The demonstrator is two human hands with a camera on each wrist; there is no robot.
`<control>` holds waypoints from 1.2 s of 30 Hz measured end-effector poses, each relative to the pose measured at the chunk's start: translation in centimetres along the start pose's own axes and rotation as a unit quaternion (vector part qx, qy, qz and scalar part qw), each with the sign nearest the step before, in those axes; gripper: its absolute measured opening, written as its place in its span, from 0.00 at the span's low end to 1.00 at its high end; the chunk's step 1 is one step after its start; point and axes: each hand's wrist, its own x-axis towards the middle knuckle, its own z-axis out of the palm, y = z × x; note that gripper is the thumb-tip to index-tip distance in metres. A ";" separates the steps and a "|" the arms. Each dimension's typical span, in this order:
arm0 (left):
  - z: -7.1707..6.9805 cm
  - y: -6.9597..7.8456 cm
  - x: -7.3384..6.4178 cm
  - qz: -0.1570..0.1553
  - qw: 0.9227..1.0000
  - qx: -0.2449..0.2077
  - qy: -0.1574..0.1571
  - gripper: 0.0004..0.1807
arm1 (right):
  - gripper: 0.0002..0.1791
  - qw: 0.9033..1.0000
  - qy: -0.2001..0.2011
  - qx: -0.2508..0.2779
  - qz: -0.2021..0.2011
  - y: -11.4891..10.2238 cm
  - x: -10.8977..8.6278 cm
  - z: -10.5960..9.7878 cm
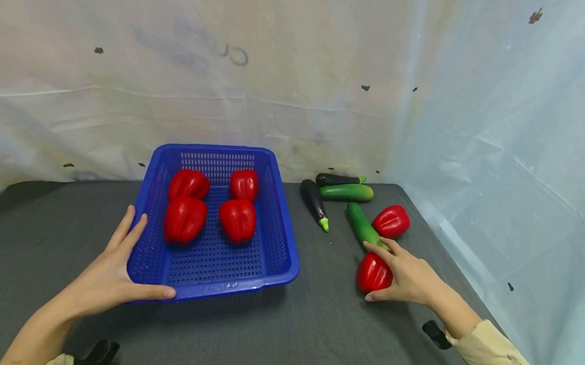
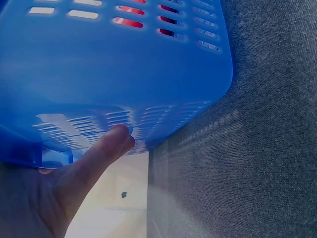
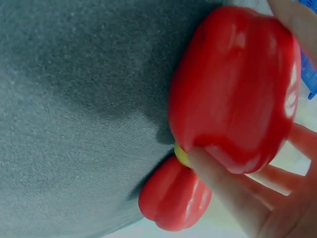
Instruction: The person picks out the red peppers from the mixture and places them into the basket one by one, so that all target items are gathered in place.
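Note:
A blue plastic basket [image 1: 273,279] holds several red bell peppers, set in two pairs. My left hand [image 1: 108,274] spreads around its near left corner, thumb along the front rim and straight fingers against the left side. In the left wrist view, fingers [image 2: 106,146] lie along the basket's slotted outer wall [image 2: 119,69]. My right hand [image 1: 403,273] holds a red bell pepper [image 1: 373,272] between thumb and fingers, at the table surface. In the right wrist view, this bell pepper [image 3: 235,89] fills the grasp; its far side is hidden.
Beyond the right hand lie another red bell pepper [image 1: 391,221] and a green cucumber-like vegetable [image 1: 361,223]. Farther back are a second green one [image 1: 347,193] and two eggplants, one upright in view [image 1: 314,201], one sideways [image 1: 337,179]. Plastic sheeting [image 1: 291,82] walls the grey table [image 1: 321,326].

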 end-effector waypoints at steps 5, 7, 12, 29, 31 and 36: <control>0.0 0.0 0.0 0.002 1.000 0.000 0.002 0.72 | 0.53 1.000 0.024 0.009 -0.008 0.2 0.2 0.3; 0.0 0.0 0.0 0.002 1.000 0.001 0.002 0.72 | 0.52 0.999 0.037 0.010 -0.014 0.3 0.3 0.4; 0.0 0.0 0.0 0.001 1.000 0.002 0.002 0.72 | 0.51 0.998 0.061 0.015 -0.031 0.5 0.5 0.7; 0.1 0.1 -0.1 -0.002 1.000 -0.001 0.001 0.72 | 0.50 0.989 0.118 0.017 -0.089 -0.4 1.9 1.1; 0.1 0.2 -0.1 -0.001 1.000 -0.003 0.002 0.72 | 0.49 0.987 0.123 0.018 -0.098 -0.4 2.0 1.2; 0.1 0.3 -0.1 -0.003 1.000 -0.002 0.001 0.72 | 0.48 0.986 0.129 0.018 -0.106 -0.5 2.3 1.3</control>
